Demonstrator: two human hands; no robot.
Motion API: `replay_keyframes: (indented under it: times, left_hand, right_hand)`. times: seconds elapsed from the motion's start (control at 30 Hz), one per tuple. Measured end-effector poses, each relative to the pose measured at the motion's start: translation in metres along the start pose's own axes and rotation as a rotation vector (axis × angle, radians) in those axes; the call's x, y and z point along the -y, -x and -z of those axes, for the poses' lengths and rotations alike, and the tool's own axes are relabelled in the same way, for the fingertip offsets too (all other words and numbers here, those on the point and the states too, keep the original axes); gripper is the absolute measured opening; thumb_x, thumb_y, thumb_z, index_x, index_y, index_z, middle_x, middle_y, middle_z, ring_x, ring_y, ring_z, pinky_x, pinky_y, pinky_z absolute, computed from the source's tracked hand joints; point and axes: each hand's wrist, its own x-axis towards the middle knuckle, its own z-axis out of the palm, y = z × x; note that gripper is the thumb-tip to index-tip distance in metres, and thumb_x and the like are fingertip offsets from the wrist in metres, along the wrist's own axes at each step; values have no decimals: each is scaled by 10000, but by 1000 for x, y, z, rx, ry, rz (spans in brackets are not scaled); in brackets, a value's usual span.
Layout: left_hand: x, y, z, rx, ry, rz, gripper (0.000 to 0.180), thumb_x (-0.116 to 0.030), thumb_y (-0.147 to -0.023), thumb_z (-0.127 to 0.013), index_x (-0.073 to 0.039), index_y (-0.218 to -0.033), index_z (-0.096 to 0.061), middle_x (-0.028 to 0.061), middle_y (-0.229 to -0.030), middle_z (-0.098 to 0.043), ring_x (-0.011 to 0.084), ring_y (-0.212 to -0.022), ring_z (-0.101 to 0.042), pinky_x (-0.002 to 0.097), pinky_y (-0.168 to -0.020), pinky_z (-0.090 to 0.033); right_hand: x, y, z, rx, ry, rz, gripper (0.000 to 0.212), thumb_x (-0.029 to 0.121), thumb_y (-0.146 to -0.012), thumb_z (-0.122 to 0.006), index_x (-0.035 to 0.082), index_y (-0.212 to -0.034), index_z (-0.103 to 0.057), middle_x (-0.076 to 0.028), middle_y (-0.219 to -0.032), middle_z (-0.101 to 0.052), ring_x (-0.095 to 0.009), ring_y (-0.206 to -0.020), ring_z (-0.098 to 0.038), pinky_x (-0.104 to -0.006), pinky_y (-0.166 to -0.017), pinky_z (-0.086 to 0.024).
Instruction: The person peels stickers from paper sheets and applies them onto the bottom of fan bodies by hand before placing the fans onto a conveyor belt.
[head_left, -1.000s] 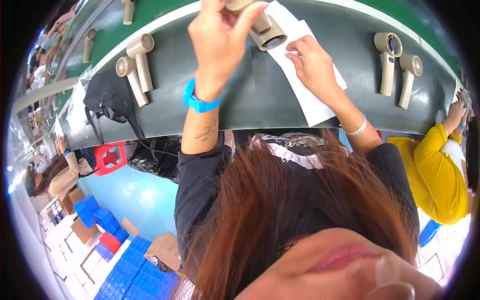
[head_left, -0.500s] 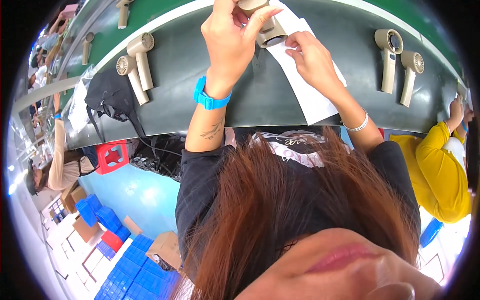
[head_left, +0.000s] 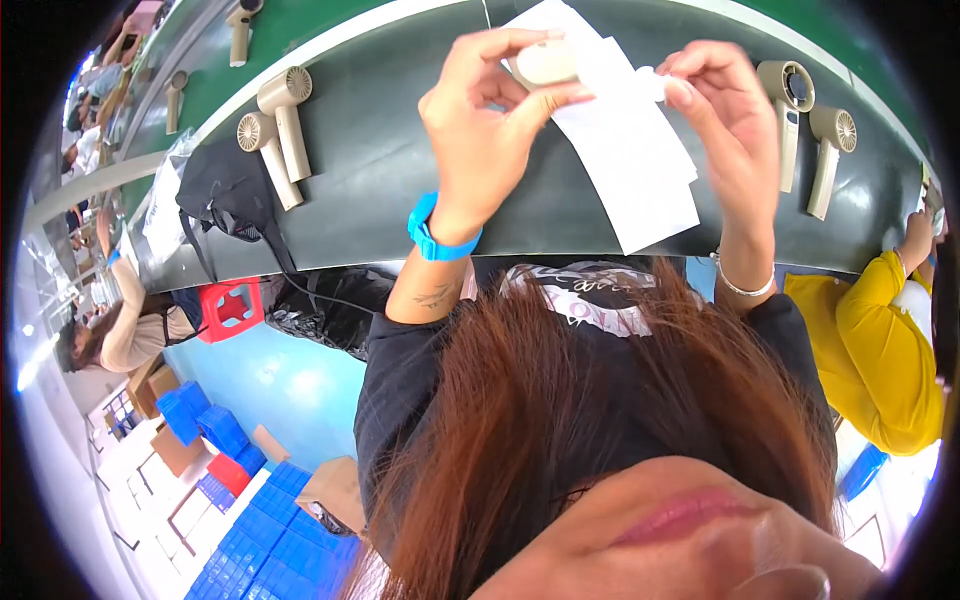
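My left hand (head_left: 490, 125) has its thumb and fingers wrapped round a beige handheld fan (head_left: 548, 63), seen nearly end-on so that most of it is hidden. To its right, my right hand (head_left: 728, 130) pinches a small white piece (head_left: 654, 84), too blurred to tell what it is. Below both hands, white paper sheets (head_left: 640, 180) lie overlapping on the dark bench. The small white piece is apart from the fan.
Two beige fans (head_left: 288, 130) lie left on the dark bench (head_left: 370, 190), near a black backpack (head_left: 225, 190). Two more fans (head_left: 825, 160) lie right. A co-worker in a yellow sleeve (head_left: 870, 330) sits at the right. A red stool (head_left: 230, 310) stands below the bench.
My left hand has come lower and turned the fan. My right hand has moved up and right from the paper and now pinches a small white piece.
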Motion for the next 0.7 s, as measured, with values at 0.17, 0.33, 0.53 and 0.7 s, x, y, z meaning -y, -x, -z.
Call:
replay_keyframes:
  times: [0.17, 0.33, 0.53, 0.7]
  left_hand:
    - [9, 23, -13, 102, 397, 25, 374, 116, -725, -690, 65, -1076, -570, 166, -1111, -620, 219, -826, -684, 288, -723, -579]
    - [-3, 29, -13, 213, 491, 144, 405, 128, -745, -663, 103, -1125, -524, 223, -1159, -581, 253, -850, -675, 328, -745, -586]
    - [-1, 30, -12, 252, 546, 171, 403, 77, -769, -668, 116, -1140, -517, 253, -1193, -556, 262, -888, -665, 356, -773, -584]
    - [1, 31, -14, 249, 554, 162, 344, 124, -791, -615, 106, -1126, -541, 209, -1167, -587, 245, -893, -669, 314, -778, -572]
  right_hand:
    - [28, 9, -17, 86, -10, 59, 337, -82, -835, -587, -16, -1129, -438, -77, -885, -539, -201, -994, -575, -276, -850, -441]
    - [28, 16, -19, 115, 62, 57, 335, -107, -825, -586, -2, -1102, -430, -76, -872, -542, -198, -984, -582, -259, -819, -459]
    - [36, 19, -24, 47, 203, 0, 322, -85, -820, -610, 7, -1071, -431, -74, -870, -554, -193, -980, -596, -264, -819, -477]
    - [38, 20, -24, 46, 272, 20, 329, -87, -810, -620, 11, -1062, -432, -70, -868, -553, -176, -950, -604, -262, -807, -485]
